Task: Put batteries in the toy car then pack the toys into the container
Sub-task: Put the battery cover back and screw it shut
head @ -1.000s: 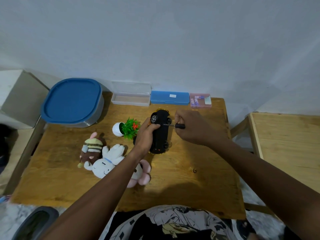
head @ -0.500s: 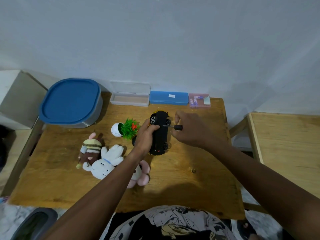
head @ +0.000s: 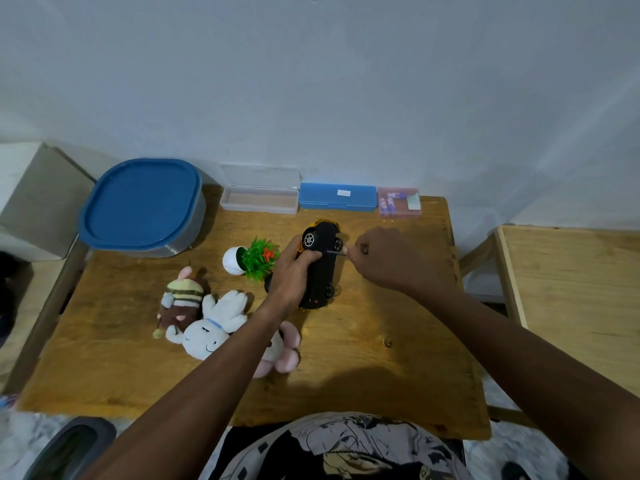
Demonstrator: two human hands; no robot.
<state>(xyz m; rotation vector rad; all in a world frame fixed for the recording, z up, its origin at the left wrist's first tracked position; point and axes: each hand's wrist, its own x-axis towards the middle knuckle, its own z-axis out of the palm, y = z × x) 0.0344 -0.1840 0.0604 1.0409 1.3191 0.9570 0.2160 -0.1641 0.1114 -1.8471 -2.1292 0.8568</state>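
- Left hand [head: 293,271] curls around the left side of the toy car [head: 320,271] and holds it on the middle of the desk [head: 381,375].
- Right hand [head: 388,259] pinches a thin screwdriver [head: 334,251], whose tip meets the car's underside between the two far wheels.
- Counted: one car, one screwdriver, three plush toys, one plastic plant [head: 258,259] tipped over in a white pot, one container [head: 142,206] with a blue lid, and three small cases along the wall.
- The car's long axis runs from near to far, its far end leaning slightly right.
- It is turned underside up: flat black base, a silver-spoked wheel at far left, and a yellow body edge showing at the far end.
- Plush toys lie left of the car: a striped one [head: 181,299], a white rabbit [head: 214,327], and a pink one [head: 287,351] partly under the left arm.
- Cases: clear [head: 259,199], blue [head: 337,196], pink [head: 399,201].
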